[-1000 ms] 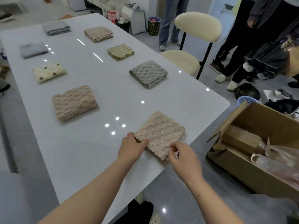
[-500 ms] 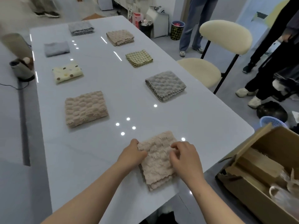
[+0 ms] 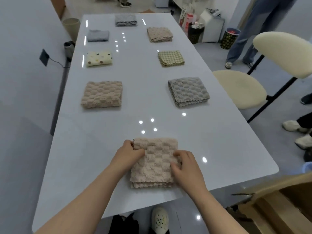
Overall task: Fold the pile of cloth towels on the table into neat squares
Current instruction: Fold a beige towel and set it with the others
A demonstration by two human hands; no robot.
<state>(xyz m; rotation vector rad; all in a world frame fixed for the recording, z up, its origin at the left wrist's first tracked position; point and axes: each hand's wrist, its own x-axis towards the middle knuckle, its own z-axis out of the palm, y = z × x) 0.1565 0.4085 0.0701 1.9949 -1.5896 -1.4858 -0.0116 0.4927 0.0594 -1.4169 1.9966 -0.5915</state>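
Cardboard box (image 3: 273,210), its inside hidden, juts beside the near right corner of the table (image 3: 81,157), where the folded beige towel (image 3: 155,164) lies close to the near edge, left hand (image 3: 129,155) pinching its far left corner, right hand (image 3: 184,166) gripping its right edge, bare tabletop either side.

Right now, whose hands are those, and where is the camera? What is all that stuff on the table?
There is no machine here: those are a person's two bare hands. The picture comes from a camera worn on the person's head, looking forward and down, so you see the arms from above. The left hand and the right hand each grip a side of a folded beige towel lying at the near end of the white table. Farther along lie seven more folded towels, such as a dotted towel and a checked towel. A chair stands to the right.
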